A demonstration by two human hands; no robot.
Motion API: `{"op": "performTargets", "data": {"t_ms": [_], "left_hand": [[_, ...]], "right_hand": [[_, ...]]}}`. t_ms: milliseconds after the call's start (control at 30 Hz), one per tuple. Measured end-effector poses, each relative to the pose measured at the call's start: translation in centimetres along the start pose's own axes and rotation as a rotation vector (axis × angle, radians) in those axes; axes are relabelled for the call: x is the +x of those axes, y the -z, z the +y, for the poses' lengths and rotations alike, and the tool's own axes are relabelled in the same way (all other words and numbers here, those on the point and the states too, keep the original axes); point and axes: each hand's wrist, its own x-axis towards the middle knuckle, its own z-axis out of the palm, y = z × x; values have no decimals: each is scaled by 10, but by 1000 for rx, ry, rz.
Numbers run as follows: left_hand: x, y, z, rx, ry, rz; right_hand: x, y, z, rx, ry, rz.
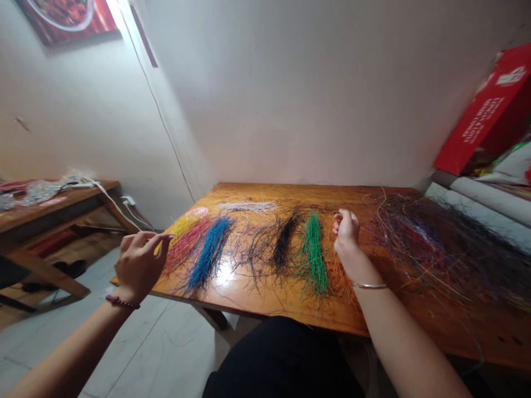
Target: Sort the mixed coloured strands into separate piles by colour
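My left hand (140,258) is raised at the table's left edge, thumb and forefinger pinched together beside the yellow strands (185,226). Anything in that pinch is too fine to make out. Next to it lie the red strands (191,240) and a thick blue bundle (210,251) of thin wire-like pieces. My right hand (347,228) is over the orange strands (339,271), with its fingers curled in; what they hold, if anything, cannot be seen. Just left of it lies a green bundle (316,254), then a black bundle (285,243). White strands (249,207) lie crosswise at the back.
A large tangled heap of mixed dark and coloured strands (448,243) covers the right of the wooden table (257,301). Loose strands scatter between bundles. A red box (483,110) and white rolls (489,193) stand far right. Another table (53,213) is at left, with a white cable.
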Motion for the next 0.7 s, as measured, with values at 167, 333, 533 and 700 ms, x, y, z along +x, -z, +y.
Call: {"op": "performTargets", "data": {"t_ms": [167, 333, 533, 700], "left_hand": [[3, -15, -4, -23, -91, -180], [6, -39, -7, -34, -95, -232], [12, -51, -4, -54, -58, -200], [19, -48, -1, -72, 102, -15]], "right_hand": [[0, 0, 2, -7, 8, -4], [2, 0, 3, -11, 8, 1], [2, 0, 4, -8, -1, 6], [2, 0, 4, -8, -6, -2]]}}
